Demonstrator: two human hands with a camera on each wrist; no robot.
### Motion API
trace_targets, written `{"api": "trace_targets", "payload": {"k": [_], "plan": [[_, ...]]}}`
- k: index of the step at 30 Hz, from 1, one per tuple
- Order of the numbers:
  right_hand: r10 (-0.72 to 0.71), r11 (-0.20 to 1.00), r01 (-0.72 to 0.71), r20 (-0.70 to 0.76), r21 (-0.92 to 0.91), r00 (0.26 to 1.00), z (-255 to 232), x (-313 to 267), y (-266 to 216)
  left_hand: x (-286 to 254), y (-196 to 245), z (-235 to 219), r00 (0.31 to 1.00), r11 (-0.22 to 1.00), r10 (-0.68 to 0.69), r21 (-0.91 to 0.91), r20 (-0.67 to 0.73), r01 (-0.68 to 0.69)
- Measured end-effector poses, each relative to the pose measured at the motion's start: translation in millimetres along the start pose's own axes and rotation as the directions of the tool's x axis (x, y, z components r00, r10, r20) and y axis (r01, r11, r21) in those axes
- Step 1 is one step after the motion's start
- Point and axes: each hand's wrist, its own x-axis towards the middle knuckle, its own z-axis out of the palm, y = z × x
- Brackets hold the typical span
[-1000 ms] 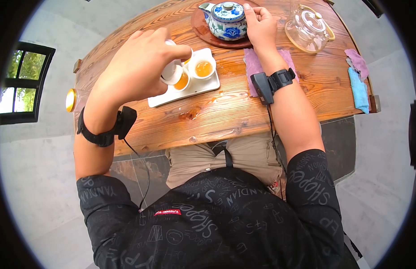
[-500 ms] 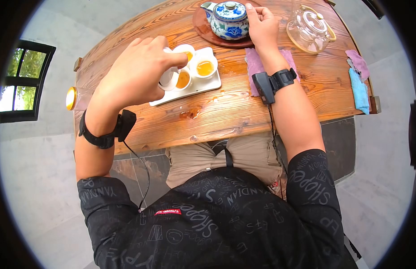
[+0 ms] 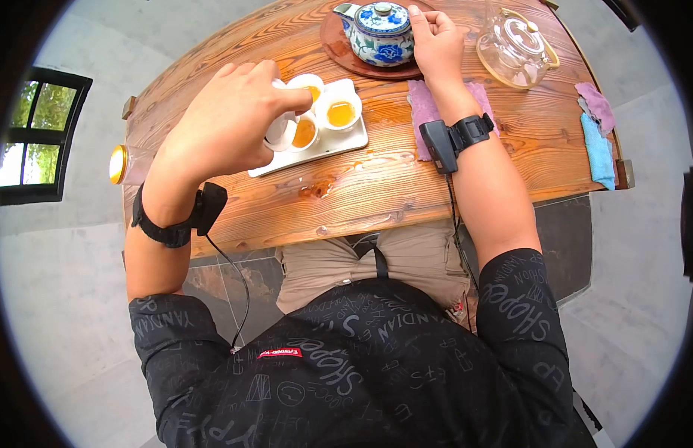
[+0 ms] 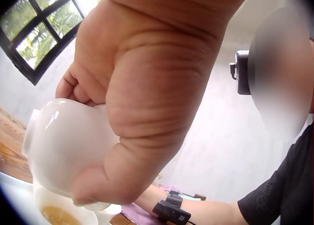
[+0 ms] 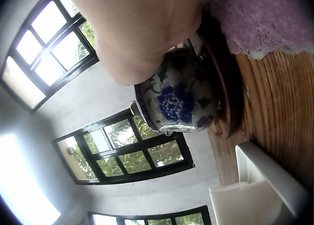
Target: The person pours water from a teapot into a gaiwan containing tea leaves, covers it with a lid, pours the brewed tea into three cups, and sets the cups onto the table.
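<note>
Left hand [image 3: 223, 123] curled round a white pouring cup [image 3: 280, 127], thumb and fingers [image 4: 81, 85] wrapped tight about its body. Cup tipped well over, long axis near level, mouth facing down and forward, away from the palm, over the small cups below the fingertips. Three small teacups counted on the white tray [image 3: 339, 143]: one [image 3: 304, 133] right under the tilted mouth, one [image 3: 309, 84] just beyond the fingertips, one [image 3: 340, 113] to the far side of them, each holding amber tea. Tray flat on the wooden table [image 3: 376, 190].

Right hand [image 3: 436, 41] well apart from the left, loosely curled against the side of one blue-and-white teapot [image 3: 381, 31]; whether those fingers pinch its handle, cannot tell. Teapot upright on a round dark saucer [image 3: 339, 48], spout pointing away from the right fingers. One glass teapot [image 3: 514, 48] beyond the back of that hand, one purple cloth [image 3: 425, 104] under the wrist
</note>
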Motion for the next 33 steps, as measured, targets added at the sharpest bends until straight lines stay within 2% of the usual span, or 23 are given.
{"api": "trace_targets", "payload": {"k": [5,8,18,28,31,33], "plan": [[-0.014,1.000,0.014,-0.001,0.003,1.000,0,0,2,2,-4,1,1.000,1.000,0.008,0.017,-0.018,-0.007],[-0.024,1.000,0.024,0.000,-0.004,1.000,1,0,0,10,-6,-1,0.998,0.996,0.009,0.086,-0.062,-0.004],[0.009,0.999,-0.009,0.004,0.031,1.000,-1,-1,-2,39,-16,1,1.000,0.985,0.001,0.173,-0.016,0.001],[-0.002,0.999,0.002,0.011,0.050,1.000,-1,-1,-2,45,-14,3,1.000,0.977,0.025,0.212,0.019,-0.029],[-0.010,1.000,0.010,0.000,0.004,1.000,-1,-1,-2,46,-13,1,0.999,0.971,0.017,0.238,0.044,-0.027],[-0.015,1.000,0.015,-0.008,0.015,1.000,0,-1,-3,46,-16,1,1.000,0.967,0.023,0.252,0.021,-0.028]]}}
